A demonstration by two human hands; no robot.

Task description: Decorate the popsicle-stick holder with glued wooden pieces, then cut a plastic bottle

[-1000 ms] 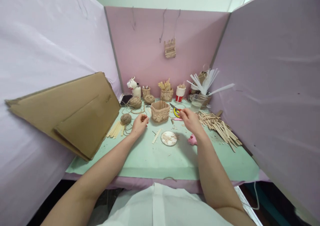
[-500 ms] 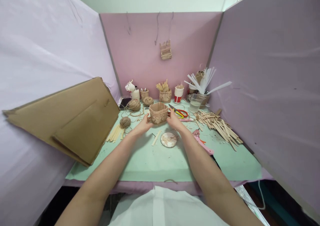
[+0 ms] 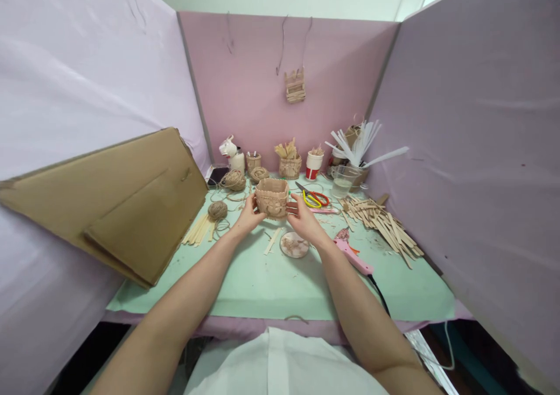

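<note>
A small tan basket (image 3: 272, 199) with a scalloped rim and raised decoration is between my hands at the middle of the table. My left hand (image 3: 249, 216) grips its left side, thumb at the lower front edge. On the opposite side, the fingers of my right hand (image 3: 303, 216) press against the wall near the bottom. Whether the basket touches the table cannot be made out. Just in front of it lie a round pale coaster-like disc (image 3: 294, 244) and a thin wooden strip (image 3: 272, 241).
Scissors (image 3: 312, 197) lie behind my right hand, a pink glue gun (image 3: 353, 255) right of my forearm. Wooden sticks (image 3: 382, 223) are heaped at right. Twine balls (image 3: 217, 210) and pale strips (image 3: 199, 230) are at left, beside leaning cardboard (image 3: 131, 208). Filled cups (image 3: 314, 164) line the back.
The basket has shifted slightly left and turned in my hands. My right hand's fingers have moved to a lower, more spread hold on its side. The view has tilted slightly.
</note>
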